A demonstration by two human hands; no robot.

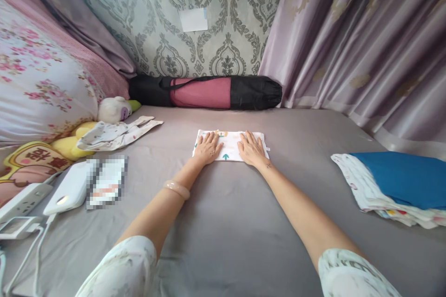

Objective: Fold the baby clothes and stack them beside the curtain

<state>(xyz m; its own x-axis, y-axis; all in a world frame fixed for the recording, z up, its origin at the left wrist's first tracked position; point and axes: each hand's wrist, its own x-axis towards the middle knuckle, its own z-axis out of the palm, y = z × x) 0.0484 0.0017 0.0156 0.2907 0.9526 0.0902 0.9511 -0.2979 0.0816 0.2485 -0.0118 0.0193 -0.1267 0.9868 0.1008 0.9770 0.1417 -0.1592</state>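
Note:
A white printed cloth (228,148), folded into a flat rectangle, lies on the grey sheet in the middle of the view. My left hand (208,148) rests flat on its left part, fingers spread and pointing away from me. On its right part my right hand (251,149) lies palm down, with the fingers apart. A strip of the cloth with a green leaf print shows between the hands. A small tag sticks out at the cloth's right edge.
Folded clothes with a blue piece on top (404,178) are at the right. A black and pink rolled bag (202,92) lies along the wall. Leftward are a small printed garment (114,135), plush toys, a white power bank (71,186), a power strip (26,199) and cables.

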